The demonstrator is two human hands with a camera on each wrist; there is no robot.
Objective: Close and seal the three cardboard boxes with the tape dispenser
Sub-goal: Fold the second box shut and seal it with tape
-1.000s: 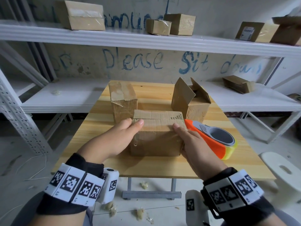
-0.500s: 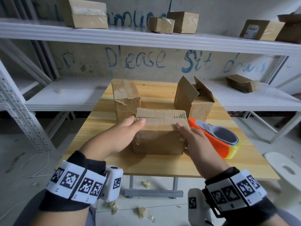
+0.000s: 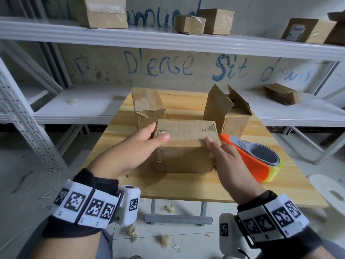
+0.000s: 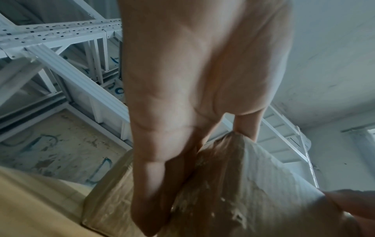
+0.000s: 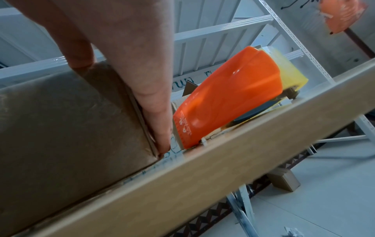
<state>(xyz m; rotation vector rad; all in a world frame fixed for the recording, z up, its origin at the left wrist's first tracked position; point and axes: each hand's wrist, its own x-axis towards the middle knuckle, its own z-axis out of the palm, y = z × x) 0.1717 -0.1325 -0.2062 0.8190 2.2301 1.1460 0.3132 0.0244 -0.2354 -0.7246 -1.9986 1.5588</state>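
The near cardboard box [image 3: 184,146] lies on the wooden table [image 3: 186,187] with its top flaps folded flat. My left hand [image 3: 149,139] grips its left end, thumb on top and fingers round the far corner. My right hand [image 3: 216,148] holds the right end; the right wrist view shows its fingers [image 5: 154,112] flat against that end of the box [image 5: 71,120]. The orange and yellow tape dispenser [image 3: 248,156] lies just right of that hand, untouched. Behind stand a closed box [image 3: 149,107] at the left and a box with raised flaps [image 3: 229,113] at the right.
White metal shelving [image 3: 168,40] runs behind the table and carries several more cardboard boxes. A white stool [image 3: 328,191] stands off the table's right front corner. Scraps of crumpled tape [image 3: 164,240] lie on the floor below the front edge.
Both hands keep the same hold on the near box. Only the head view has shifted slightly.
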